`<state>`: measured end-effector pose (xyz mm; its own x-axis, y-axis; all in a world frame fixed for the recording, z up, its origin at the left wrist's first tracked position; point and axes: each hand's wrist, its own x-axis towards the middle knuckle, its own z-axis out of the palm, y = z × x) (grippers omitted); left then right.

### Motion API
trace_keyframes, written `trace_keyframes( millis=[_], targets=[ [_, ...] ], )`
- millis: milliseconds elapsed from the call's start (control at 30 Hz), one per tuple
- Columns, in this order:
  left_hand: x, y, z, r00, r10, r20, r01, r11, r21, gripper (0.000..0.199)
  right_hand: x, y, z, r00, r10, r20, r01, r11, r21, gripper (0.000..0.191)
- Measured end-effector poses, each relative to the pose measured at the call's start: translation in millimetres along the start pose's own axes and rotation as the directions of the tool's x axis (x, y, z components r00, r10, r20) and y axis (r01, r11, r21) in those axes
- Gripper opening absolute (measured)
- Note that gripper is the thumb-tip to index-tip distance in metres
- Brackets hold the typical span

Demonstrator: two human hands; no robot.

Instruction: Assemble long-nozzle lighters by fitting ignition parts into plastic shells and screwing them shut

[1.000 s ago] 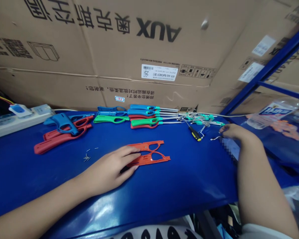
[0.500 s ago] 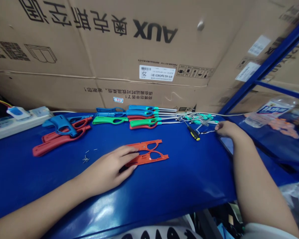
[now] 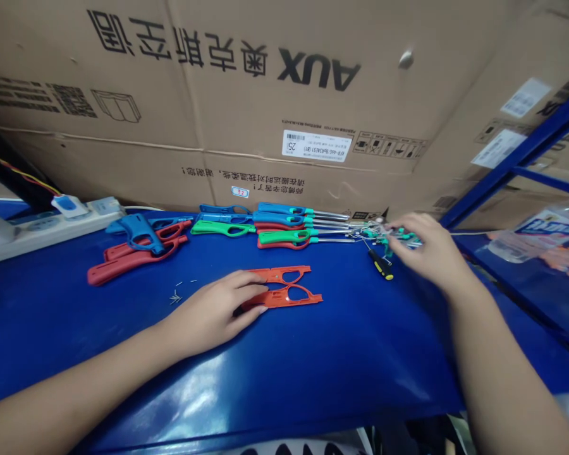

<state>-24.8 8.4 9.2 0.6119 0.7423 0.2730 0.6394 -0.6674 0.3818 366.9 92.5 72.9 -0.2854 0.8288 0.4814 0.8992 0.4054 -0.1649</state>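
My left hand (image 3: 230, 306) rests over the left ends of two orange lighter casing halves (image 3: 291, 296), fingers closed on them. The halves lie side by side on the blue table, hollow faces up. My right hand (image 3: 420, 246) reaches into a tangle of wired parts (image 3: 372, 230) with green pieces. Its thumb and fingers close around some of them; which ones is hard to make out. Just left of that hand lies a black and yellow screwdriver (image 3: 382, 264). Left of the tangle, several gas lighters (image 3: 284, 237) with metal tubes lie in a stack.
Red and blue lighter casings (image 3: 133, 249) lie at the left, by a white power strip (image 3: 42, 227). Green and blue casings (image 3: 222, 227) are near the back. Small metal pins (image 3: 175, 297) lie beside my left wrist. A large cardboard box (image 3: 218, 126) stands behind; a blue frame (image 3: 516, 158) is at the right.
My right hand has moved from the right side of the tangle leftward into it. My left hand stays on the orange casing halves. The view has shifted slightly left.
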Motion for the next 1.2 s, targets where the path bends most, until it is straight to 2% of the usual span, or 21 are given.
trace_keyframes(
  millis=[33, 100, 200, 367, 500, 633, 933, 1067, 1200],
  targets=[
    [0.1, -0.5, -0.8, 1.0, -0.003, 0.001, 0.003, 1.0, 0.005, 0.027, -0.6, -11.0, 4.9, 0.99, -0.139, -0.025, 0.14, 0.989, 0.046, 0.014],
    [0.4, -1.7, -3.5, 1.0, -0.012, 0.01, 0.012, 1.0, 0.016, 0.026, -3.9, -31.9, 16.3, 0.937, -0.342, -0.071, 0.348, 0.932, 0.101, 0.018],
    [0.4, -3.1, -9.7, 0.998, -0.024, 0.056, 0.021, 0.999, 0.042, 0.025, -13.4, -60.2, 32.6, 0.88, -0.473, -0.041, 0.471, 0.857, 0.21, 0.028],
    [-0.7, -3.8, -17.0, 0.994, -0.019, 0.106, 0.009, 0.995, 0.097, 0.026, -29.5, -91.2, 46.8, 0.837, -0.537, 0.1, 0.453, 0.785, 0.424, 0.03],
    [-0.2, -2.0, -15.3, 0.998, 0.029, 0.058, -0.035, 0.994, 0.108, 0.038, -33.3, -98.0, 50.7, 0.842, -0.52, 0.142, 0.382, 0.762, 0.523, 0.016],
    [1.6, 2.1, -8.0, 0.999, 0.028, -0.036, -0.028, 0.999, 0.021, 0.048, -34.1, -97.3, 54.3, 0.846, -0.504, 0.174, 0.358, 0.779, 0.514, 0.01],
    [0.2, 29.2, 3.0, 0.976, 0.007, -0.216, -0.057, 0.972, -0.227, 0.037, -44.9, -117.8, 57.0, 0.83, -0.553, 0.077, 0.462, 0.758, 0.46, 0.012],
    [-2.4, 38.1, 3.5, 0.964, 0.063, -0.26, -0.117, 0.974, -0.196, 0.027, -49.7, -126.8, 58.6, 0.825, -0.562, 0.057, 0.461, 0.728, 0.508, 0.012],
    [-4.0, 37.8, 4.7, 0.952, 0.082, -0.294, -0.138, 0.975, -0.176, 0.018, -52.7, -130.8, 61.9, 0.808, -0.587, 0.056, 0.468, 0.696, 0.545, 0.011]
  ],
)
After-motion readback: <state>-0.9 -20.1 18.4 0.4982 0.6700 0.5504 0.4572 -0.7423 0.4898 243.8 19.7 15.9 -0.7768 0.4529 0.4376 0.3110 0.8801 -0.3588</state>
